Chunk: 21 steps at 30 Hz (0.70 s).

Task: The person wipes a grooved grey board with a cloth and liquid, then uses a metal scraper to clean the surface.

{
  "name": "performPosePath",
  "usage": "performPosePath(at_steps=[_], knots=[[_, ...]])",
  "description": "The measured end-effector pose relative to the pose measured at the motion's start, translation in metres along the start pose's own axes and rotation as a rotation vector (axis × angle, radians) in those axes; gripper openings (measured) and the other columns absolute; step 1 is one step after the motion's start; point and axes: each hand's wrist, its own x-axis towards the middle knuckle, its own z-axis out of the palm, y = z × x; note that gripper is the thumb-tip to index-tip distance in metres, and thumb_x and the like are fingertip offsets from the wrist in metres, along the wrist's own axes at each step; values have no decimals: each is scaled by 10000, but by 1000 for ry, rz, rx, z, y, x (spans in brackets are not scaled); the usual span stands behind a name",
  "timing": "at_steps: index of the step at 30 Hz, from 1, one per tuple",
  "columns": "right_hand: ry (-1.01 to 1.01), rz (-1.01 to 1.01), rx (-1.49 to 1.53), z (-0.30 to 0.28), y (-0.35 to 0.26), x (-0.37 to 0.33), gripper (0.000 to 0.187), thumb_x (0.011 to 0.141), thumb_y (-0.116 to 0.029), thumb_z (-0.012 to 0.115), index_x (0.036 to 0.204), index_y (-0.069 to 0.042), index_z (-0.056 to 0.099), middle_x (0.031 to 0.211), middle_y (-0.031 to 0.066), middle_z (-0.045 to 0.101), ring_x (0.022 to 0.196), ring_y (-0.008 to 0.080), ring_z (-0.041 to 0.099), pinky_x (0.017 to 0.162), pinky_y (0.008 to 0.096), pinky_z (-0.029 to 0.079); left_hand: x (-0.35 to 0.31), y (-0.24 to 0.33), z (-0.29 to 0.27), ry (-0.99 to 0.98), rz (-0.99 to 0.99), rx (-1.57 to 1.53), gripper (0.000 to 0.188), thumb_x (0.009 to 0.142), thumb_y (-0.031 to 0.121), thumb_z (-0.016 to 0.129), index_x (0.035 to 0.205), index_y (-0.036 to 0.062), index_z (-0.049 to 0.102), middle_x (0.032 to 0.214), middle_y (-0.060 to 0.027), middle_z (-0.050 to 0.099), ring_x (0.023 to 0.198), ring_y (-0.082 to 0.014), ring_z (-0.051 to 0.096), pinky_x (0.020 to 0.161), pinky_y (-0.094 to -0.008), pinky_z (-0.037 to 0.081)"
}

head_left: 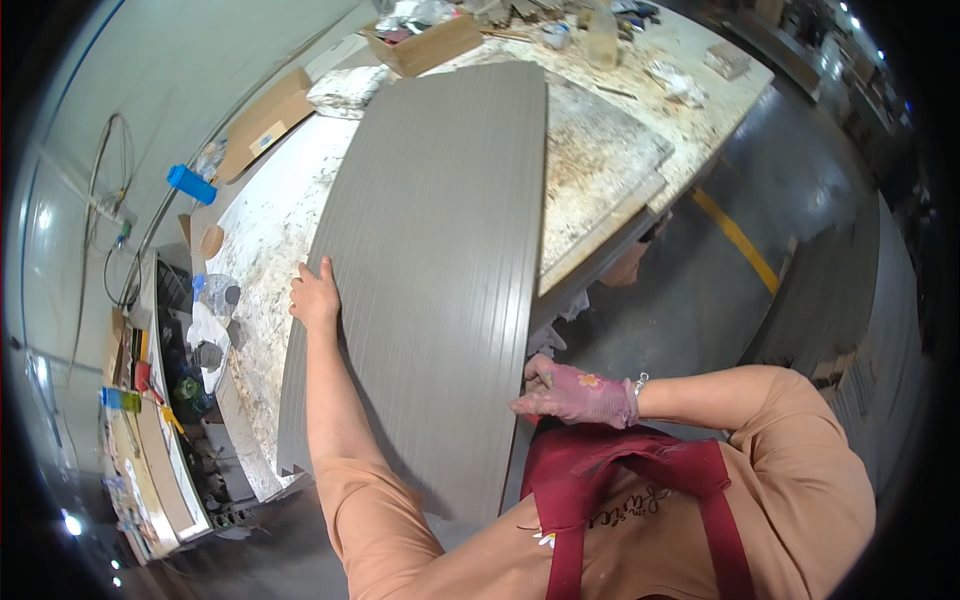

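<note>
Long, grey, finely striped flat panel (pixel 440 250) lies on the stained white worktop (pixel 265 215), its long axis running from the maroon-aproned person (pixel 600 460) toward the far side, near end jutting past the edge. On my remote feed, the bare left hand (pixel 316 297) lies across its left edge, farther up; the pink-gloved right hand (pixel 578 394), nearer the overhanging end, curls at the right edge. Whether either hand grips, I cannot tell.

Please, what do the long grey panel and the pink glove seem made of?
The grey panel looks like laminated board or plastic with a satin finish: its face shows fine lengthwise lines and soft reflections. The pink glove seems to be matte knitted fabric, as its cuff looks ribbed; the fibre is unclear.
</note>
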Motion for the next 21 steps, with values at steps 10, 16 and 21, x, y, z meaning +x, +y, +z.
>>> performPosePath(at_steps=[10,16,21], knots=[[-475,318,196,-57,-42,29,397,924,-394,572,995,-3,579,945,55,573,868,104,542,771,242,468,-10,4,-4,101,-61,-41,670,894,575,443,1327,65,475,1198,-198,558,1137,-333,524,934,-514,387],[-316,202,396,-168,-42,71,346,922,-354,583,1062,-38,580,1060,114,625,934,189,621,826,311,516,8,12,-9,27,-71,-123,615,857,564,517,1208,62,567,1134,-186,614,1075,-334,576,917,-464,424],[-267,352,508,-220,-28,114,416,946,-315,525,1172,33,497,1135,144,555,996,241,568,857,338,500,51,3,-15,-184,-20,-124,640,886,593,426,971,5,664,976,-258,653,977,-418,607,850,-481,465]])
